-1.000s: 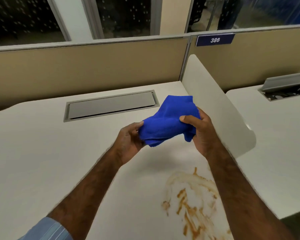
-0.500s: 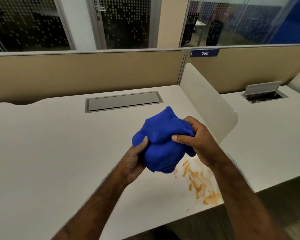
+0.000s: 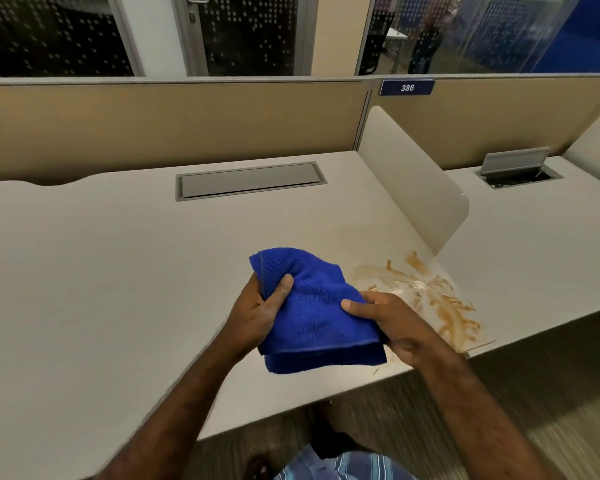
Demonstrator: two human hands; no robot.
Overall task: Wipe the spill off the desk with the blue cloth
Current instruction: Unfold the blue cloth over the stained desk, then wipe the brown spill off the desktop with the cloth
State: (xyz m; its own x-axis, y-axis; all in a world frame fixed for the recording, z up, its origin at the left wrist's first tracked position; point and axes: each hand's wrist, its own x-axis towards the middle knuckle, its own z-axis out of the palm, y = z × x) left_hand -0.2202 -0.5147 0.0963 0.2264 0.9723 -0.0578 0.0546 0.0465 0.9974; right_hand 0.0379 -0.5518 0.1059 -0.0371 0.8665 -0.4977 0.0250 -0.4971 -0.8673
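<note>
I note both hands, left hand (image 3: 257, 315) and right hand (image 3: 392, 323), fingers closed on the blue cloth (image 3: 312, 313); spill (image 3: 430, 296) on the table (image 3: 118, 271) unwiped.

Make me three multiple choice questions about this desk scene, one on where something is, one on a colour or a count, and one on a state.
1. Where is the brown spill on the desk?
A. Beside the closed cable hatch
B. Near the front edge, by the foot of the white divider
C. On the neighbouring desk

2. What colour is the cloth?
A. Blue
B. Green
C. White

3. How is the cloth held?
A. Lying flat on the spill
B. Gripped by the left hand and right hand
C. Draped over the divider

Answers:
1 B, the smears lie just below the divider, close to the desk's front edge.
2 A, it is plainly bright blue.
3 B, a thumb from each hand presses on the cloth, which sits left of the spill.
</note>
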